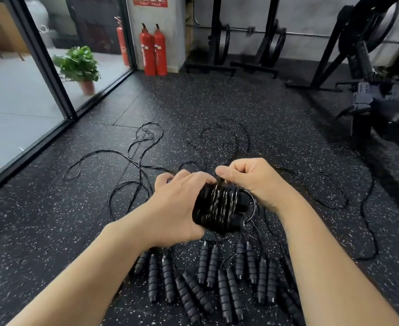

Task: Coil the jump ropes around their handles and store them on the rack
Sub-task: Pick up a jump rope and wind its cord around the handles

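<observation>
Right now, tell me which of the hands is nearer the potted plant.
Left. The left hand grips the coiled handles on the potted plant's side; the right hand lies beyond it.

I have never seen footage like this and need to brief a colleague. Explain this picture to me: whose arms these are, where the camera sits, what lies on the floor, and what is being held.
There is no machine here. The camera is worn on a person's head and looks forward and down, so the two bare arms reaching in from the bottom are that person's own.

The left hand grips a pair of black handles that already has several turns of thin rope wound round it. The right hand pinches the rope just above the bundle, its fingers curled round it.

On the speckled rubber floor lie more foam-grip handles, mostly in pairs side by side, and their loose ropes trail away in tangled loops.

Behind stand red fire extinguishers, a potted plant beyond a glass wall, and black gym frames.
</observation>
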Demonstrator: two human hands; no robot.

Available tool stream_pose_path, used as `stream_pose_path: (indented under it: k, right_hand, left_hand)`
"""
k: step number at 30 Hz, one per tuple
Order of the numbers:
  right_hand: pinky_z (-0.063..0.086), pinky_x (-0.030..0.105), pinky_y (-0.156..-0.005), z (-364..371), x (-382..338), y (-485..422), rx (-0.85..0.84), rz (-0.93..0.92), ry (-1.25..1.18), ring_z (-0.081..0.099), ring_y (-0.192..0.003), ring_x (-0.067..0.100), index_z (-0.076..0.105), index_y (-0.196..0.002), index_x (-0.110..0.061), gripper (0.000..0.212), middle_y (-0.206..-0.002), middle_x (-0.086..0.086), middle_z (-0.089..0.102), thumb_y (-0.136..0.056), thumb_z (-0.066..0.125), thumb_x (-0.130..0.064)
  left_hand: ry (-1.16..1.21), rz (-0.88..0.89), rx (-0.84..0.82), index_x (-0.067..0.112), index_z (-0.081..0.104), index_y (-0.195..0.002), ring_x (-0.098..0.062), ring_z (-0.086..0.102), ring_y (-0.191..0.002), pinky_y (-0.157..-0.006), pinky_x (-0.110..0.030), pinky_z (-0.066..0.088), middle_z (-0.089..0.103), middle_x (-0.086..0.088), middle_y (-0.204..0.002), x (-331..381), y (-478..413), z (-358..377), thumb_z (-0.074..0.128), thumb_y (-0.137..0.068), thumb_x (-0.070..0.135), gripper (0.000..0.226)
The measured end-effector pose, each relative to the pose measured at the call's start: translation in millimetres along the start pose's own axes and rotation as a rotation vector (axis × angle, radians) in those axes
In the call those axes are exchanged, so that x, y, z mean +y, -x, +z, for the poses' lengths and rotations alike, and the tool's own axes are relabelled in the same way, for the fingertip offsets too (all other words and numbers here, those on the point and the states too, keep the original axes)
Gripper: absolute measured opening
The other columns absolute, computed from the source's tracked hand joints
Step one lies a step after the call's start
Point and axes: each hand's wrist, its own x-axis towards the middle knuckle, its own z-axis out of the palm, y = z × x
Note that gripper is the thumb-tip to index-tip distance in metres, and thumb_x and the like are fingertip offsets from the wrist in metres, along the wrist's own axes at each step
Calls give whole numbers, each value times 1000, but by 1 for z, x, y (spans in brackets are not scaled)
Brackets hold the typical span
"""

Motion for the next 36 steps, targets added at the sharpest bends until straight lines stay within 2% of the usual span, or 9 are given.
stream_pose_path:
  k: [7,12,13,14,18,21,23,28,36]
  right_hand:
    - [47,16,-68,10,17,-3,-264,173,-316,59,-64,3,56,-111,20,51,-71,-2,63,-98,50,-29]
    - [52,46,-90,18,14,-5,-119,154,-185,62,-91,25,67,-99,4,20,-94,12,69,-93,58,-12]
    - [48,58,-93,20,14,-5,-109,151,-141,43,-89,14,65,-96,8,23,-95,21,67,-91,57,-13]
    - [43,62,-96,22,11,-5,-97,141,-115,40,-114,54,66,-96,7,22,-100,26,67,-92,56,-13]
    - [53,38,-92,26,5,-2,-48,110,-66,69,-88,16,73,-86,-12,33,-87,5,75,-98,44,1]
    - [54,36,-70,28,14,-9,8,196,48,58,-68,24,63,-94,16,19,-81,24,65,-92,45,11]
    - [35,22,-50,32,14,-10,29,222,135,40,-51,10,63,-79,11,25,-59,8,55,-94,44,4]
    - [24,23,-43,39,5,-5,62,168,220,30,-39,6,66,-66,-12,50,-43,-10,42,-99,45,-44]
    - [34,31,-54,59,-17,8,12,75,505,38,-47,12,68,-88,-13,31,-47,-5,46,-98,48,-36]
  left_hand:
    - [384,-60,-17,46,35,-122,6,50,-113,-111,-44,32,59,24,-117,0,3,1,77,-62,36,74]
    - [500,-147,-39,40,40,-129,0,59,-103,-97,-34,49,62,21,-114,-5,2,-5,81,-65,40,76]
    - [525,-144,-53,36,40,-132,0,61,-99,-91,-29,52,62,17,-113,-7,1,-7,83,-69,33,76]
    - [537,-138,-72,32,39,-134,-1,63,-91,-83,-25,54,63,14,-112,-8,2,-8,82,-72,23,76]
    - [506,-141,-91,30,36,-138,-9,66,-84,-74,-29,57,62,9,-112,-11,3,-10,75,-77,11,75]
    - [441,-184,15,31,47,-132,-3,64,-90,-80,-24,53,64,15,-106,-12,3,-9,79,-74,22,66]
    - [375,-233,113,34,56,-116,-4,64,-81,-74,-28,54,66,15,-94,-15,2,-10,78,-71,30,50]
    - [283,-327,236,35,58,-100,-5,57,-66,-65,-28,49,61,12,-75,-24,0,-17,72,-73,40,31]
    - [170,-462,304,30,56,-113,-15,60,-80,-73,-30,48,59,12,-84,-43,4,-30,70,-79,46,40]
